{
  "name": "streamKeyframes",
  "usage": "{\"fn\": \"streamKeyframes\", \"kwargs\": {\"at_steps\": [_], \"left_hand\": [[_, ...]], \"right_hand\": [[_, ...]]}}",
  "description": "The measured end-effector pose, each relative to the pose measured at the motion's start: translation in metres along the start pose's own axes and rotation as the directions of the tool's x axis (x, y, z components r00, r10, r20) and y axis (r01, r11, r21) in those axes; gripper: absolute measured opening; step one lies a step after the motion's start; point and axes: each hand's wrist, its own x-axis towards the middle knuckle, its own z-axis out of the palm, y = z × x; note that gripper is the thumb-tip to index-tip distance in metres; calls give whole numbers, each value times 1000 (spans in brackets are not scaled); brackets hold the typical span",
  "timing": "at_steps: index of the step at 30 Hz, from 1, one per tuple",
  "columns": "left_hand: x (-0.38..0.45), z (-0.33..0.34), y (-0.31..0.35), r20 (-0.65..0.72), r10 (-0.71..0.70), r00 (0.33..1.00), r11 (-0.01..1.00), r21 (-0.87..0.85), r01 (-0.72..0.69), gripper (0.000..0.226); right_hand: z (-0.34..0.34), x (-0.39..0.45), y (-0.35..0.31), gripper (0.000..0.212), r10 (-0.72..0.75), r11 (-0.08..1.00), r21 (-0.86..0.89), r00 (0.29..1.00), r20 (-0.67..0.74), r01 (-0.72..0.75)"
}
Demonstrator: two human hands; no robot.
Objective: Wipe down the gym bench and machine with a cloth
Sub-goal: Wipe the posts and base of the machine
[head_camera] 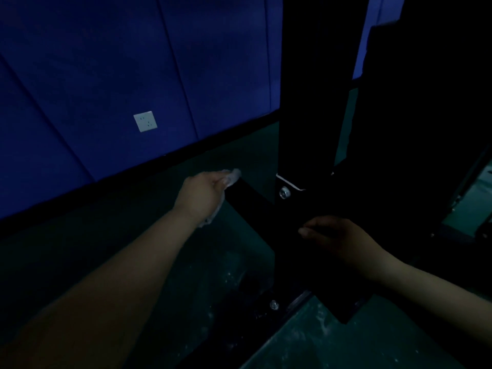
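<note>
The scene is very dark. My left hand (pixel 203 191) grips a pale crumpled cloth (pixel 232 177) and holds it against the far left end of the machine's black floor beam (pixel 255 206). Part of the cloth hangs out below my palm. My right hand (pixel 338 237) hovers over or rests on the same black base near its middle, fingers loosely curled, holding nothing. A black upright post (pixel 306 102) rises from the base, fixed with a shiny bolt (pixel 284 193).
A blue padded wall (pixel 106 75) with a white power socket (pixel 145 121) stands to the left. The dark green floor (pixel 319 339) shows pale dust marks. A second bolt (pixel 274 305) sits low on the base. More dark machine frame fills the right side.
</note>
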Motion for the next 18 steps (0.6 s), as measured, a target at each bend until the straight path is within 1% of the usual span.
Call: {"fn": "streamKeyframes", "kwargs": {"at_steps": [1, 3, 4, 6, 7, 8, 10, 12, 13, 15, 16, 17, 18], "left_hand": [[3, -3, 1, 15, -68, 998, 996, -65, 69, 33], [5, -8, 3, 32, -187, 982, 975, -119, 190, 33], [5, -11, 2, 46, -245, 968, 964, -94, 248, 37], [-3, -16, 3, 66, -329, 942, 943, 73, 324, 53], [-9, -17, 2, 62, -340, 938, 933, 143, 329, 57], [-17, -16, -2, 54, -330, 942, 933, 171, 317, 53], [-34, -15, -10, 37, -278, 960, 949, 166, 269, 31], [-49, -17, -10, 45, -160, 986, 966, 213, 147, 13], [-53, -19, -8, 64, -101, 993, 963, 256, 82, 11], [-55, -20, 0, 79, 25, 997, 905, 422, -56, 20], [-54, -18, 4, 84, 111, 990, 889, 437, -137, 24], [-53, -16, 10, 74, 182, 980, 901, 387, -197, 27], [-54, -14, 17, 39, 212, 977, 930, 299, -213, 31]], "right_hand": [[0, 0, 0, 12, -8, 1000, -6, 1000, 2, 8], [-1, -1, 0, 11, -13, 1000, -4, 1000, 2, 13], [-1, -2, -1, 11, -9, 1000, 5, 1000, -2, 9], [0, -2, -2, 13, -8, 1000, 16, 1000, -8, 8], [0, -2, -1, 14, -10, 1000, 11, 1000, -10, 10], [0, -2, -1, 15, -13, 1000, 1, 1000, -9, 13], [0, -2, 0, 15, -19, 1000, -22, 1000, -3, 19], [0, -3, 0, 16, -25, 999, -25, 1000, -2, 25], [0, -3, 0, 16, -27, 999, -24, 1000, -6, 27], [0, -4, -1, 17, -25, 1000, -19, 1000, -10, 25], [0, -4, -2, 16, -22, 1000, -12, 1000, -11, 22], [1, -4, -2, 16, -21, 1000, -7, 1000, -12, 21], [1, -4, -2, 16, -21, 1000, -6, 1000, -15, 21]]}}
